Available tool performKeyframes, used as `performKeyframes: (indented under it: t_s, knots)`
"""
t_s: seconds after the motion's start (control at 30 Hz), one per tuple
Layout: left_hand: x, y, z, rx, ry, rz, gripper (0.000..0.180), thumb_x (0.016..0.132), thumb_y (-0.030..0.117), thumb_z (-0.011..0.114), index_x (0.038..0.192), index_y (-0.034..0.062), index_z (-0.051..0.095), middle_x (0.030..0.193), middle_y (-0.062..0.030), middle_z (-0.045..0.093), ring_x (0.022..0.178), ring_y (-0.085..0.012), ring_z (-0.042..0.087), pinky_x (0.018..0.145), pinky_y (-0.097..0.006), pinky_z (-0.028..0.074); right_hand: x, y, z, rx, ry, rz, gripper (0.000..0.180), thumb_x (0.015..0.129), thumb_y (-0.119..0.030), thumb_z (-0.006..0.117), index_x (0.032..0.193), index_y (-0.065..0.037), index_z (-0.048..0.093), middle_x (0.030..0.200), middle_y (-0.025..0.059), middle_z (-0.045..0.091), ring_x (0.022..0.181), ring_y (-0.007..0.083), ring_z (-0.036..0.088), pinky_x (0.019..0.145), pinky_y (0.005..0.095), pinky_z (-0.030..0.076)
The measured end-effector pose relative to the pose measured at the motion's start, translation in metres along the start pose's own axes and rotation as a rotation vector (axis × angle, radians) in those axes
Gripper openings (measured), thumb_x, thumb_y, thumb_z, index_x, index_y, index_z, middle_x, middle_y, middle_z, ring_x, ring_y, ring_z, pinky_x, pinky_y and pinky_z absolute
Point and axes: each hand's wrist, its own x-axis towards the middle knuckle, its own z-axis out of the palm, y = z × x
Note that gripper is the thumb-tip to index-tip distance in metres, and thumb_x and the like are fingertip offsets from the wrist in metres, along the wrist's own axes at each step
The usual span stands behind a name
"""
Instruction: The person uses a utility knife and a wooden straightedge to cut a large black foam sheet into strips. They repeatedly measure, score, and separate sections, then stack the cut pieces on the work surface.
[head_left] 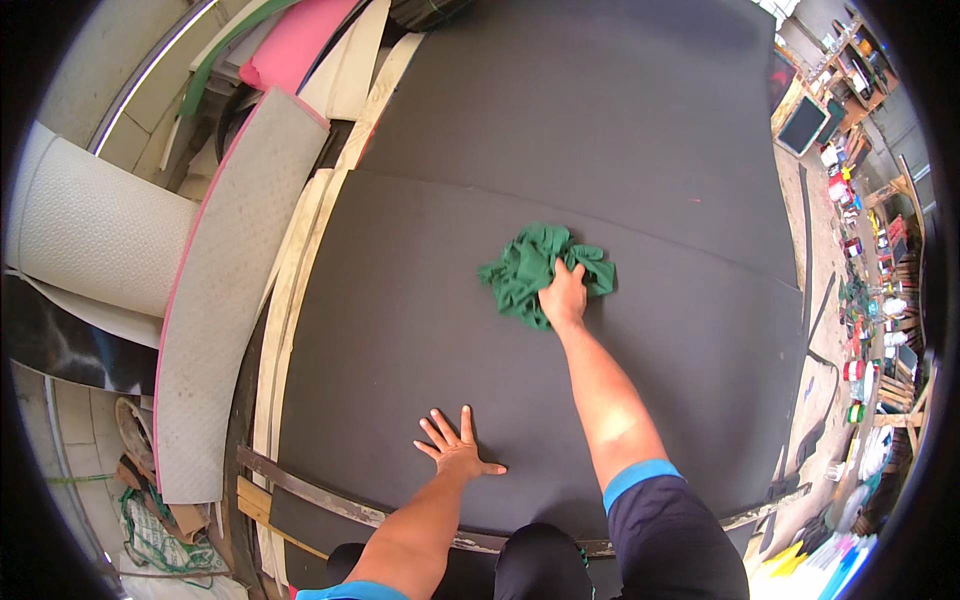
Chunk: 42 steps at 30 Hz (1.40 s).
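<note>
My right hand (pixel 563 296) reaches forward and grips a crumpled green cloth (pixel 530 268) that lies on a large dark grey sheet (pixel 420 300). The cloth bunches around my fingers, spreading mostly to the left and above them. My left hand (pixel 455 447) rests flat on the near part of the same sheet, fingers spread, holding nothing. A second dark sheet (pixel 600 100) overlaps behind the first one.
Stacked sheets lean at the left: a grey textured strip with a pink edge (pixel 225 290), a white textured roll (pixel 90 235), a pink sheet (pixel 300 40). A metal bar (pixel 330 500) runs along the near edge. Cluttered shelves and containers (pixel 870 300) line the right side.
</note>
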Motion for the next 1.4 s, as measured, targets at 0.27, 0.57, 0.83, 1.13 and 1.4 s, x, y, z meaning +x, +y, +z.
performKeyframes:
  t_s: [0.27, 0.57, 0.83, 1.13, 1.4]
  knots:
    - [0.001, 0.002, -0.001, -0.045, -0.005, 0.054, 0.167, 0.057, 0.080, 0.089, 0.167, 0.0220, -0.022, 0.163, -0.0393, -0.033, 0.147, -0.0613, -0.034, 0.112, -0.084, -0.008, 0.168, -0.044, -0.018, 0.484, 0.234, 0.060, 0.083, 0.081, -0.033, 0.086, 0.152, -0.014, 0.049, 0.146, 0.0326, 0.049, 0.135, 0.0469, 0.053, 0.116, 0.0530, 0.043]
    - [-0.006, -0.002, -0.001, -0.055, 0.060, 0.057, 0.164, 0.056, 0.078, 0.090, 0.169, 0.0248, -0.016, 0.165, -0.0386, -0.030, 0.150, -0.0593, -0.032, 0.113, -0.084, -0.007, 0.072, -0.001, 0.011, 0.240, 0.185, -0.125, 0.079, 0.097, -0.040, 0.074, 0.162, -0.013, 0.038, 0.166, 0.0287, 0.030, 0.156, 0.0424, 0.028, 0.126, 0.0561, 0.026]
    - [-0.011, -0.006, 0.000, -0.053, 0.093, 0.037, 0.167, 0.054, 0.074, 0.093, 0.169, 0.0210, -0.015, 0.165, -0.0394, -0.028, 0.151, -0.0596, -0.029, 0.114, -0.084, -0.004, -0.246, 0.075, 0.032, -0.344, -0.094, -0.368, 0.063, 0.109, -0.045, 0.047, 0.165, -0.017, 0.038, 0.171, 0.0242, 0.026, 0.159, 0.0471, 0.020, 0.127, 0.0635, 0.015]
    - [-0.002, -0.005, 0.014, -0.022, 0.218, 0.079, 0.171, 0.051, 0.076, 0.093, 0.169, 0.0207, -0.016, 0.166, -0.0402, -0.023, 0.151, -0.0624, -0.025, 0.113, -0.086, 0.006, -0.288, 0.080, 0.040, -0.386, -0.052, -0.455, 0.062, 0.108, -0.039, 0.048, 0.165, -0.018, 0.038, 0.170, 0.0241, 0.029, 0.157, 0.0487, 0.022, 0.126, 0.0643, 0.021]
    - [-0.005, -0.018, 0.022, -0.025, 0.338, 0.168, 0.161, 0.058, 0.079, 0.088, 0.170, 0.0236, -0.013, 0.167, -0.0392, -0.023, 0.152, -0.0613, -0.025, 0.114, -0.085, 0.004, -0.287, 0.082, 0.050, -0.388, 0.014, -0.460, 0.062, 0.109, -0.043, 0.045, 0.167, -0.024, 0.035, 0.173, 0.0194, 0.025, 0.159, 0.0435, 0.021, 0.128, 0.0595, 0.019]
